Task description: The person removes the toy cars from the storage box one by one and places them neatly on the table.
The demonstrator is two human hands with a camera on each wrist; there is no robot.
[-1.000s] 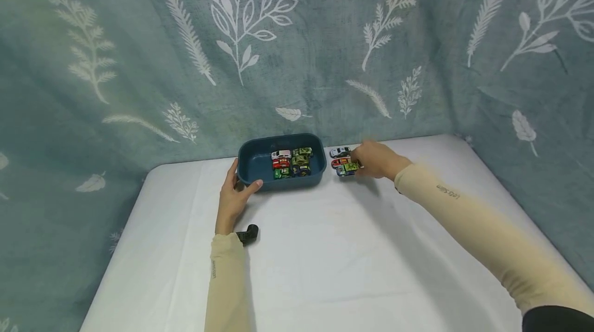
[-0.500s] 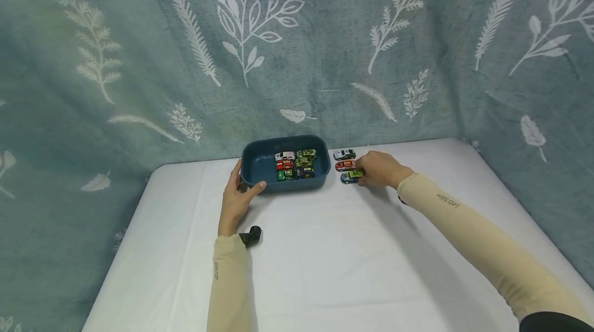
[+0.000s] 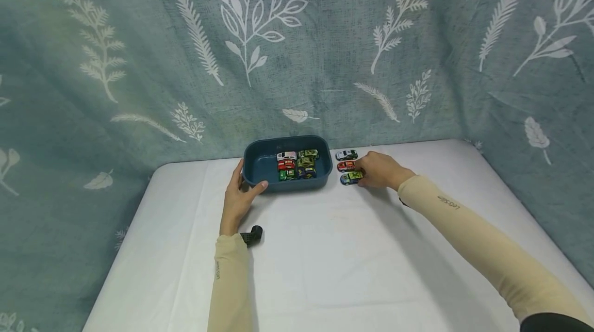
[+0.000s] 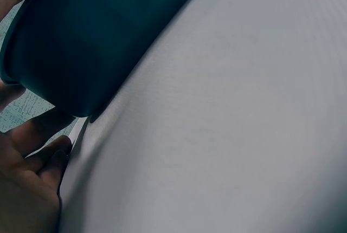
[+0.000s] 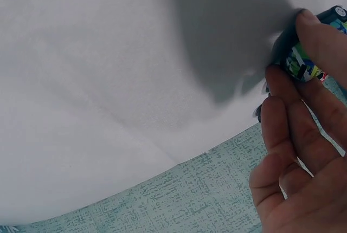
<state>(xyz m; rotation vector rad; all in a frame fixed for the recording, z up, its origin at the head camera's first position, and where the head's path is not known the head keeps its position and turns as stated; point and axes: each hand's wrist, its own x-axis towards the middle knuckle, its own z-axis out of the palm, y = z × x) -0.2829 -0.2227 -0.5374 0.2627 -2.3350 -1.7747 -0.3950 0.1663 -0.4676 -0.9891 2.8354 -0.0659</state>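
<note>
Left hand grips left end of blue bin, thumb on front wall, some fingertips hidden behind it. Six small toy cars in bin, decals too small to read. Right of bin: white-green car, orange-red car partly covered, yellow-green/blue car with multicolour graphics, pinched by right hand; fingers hide its far end. Can't tell if it's lifted.
</note>
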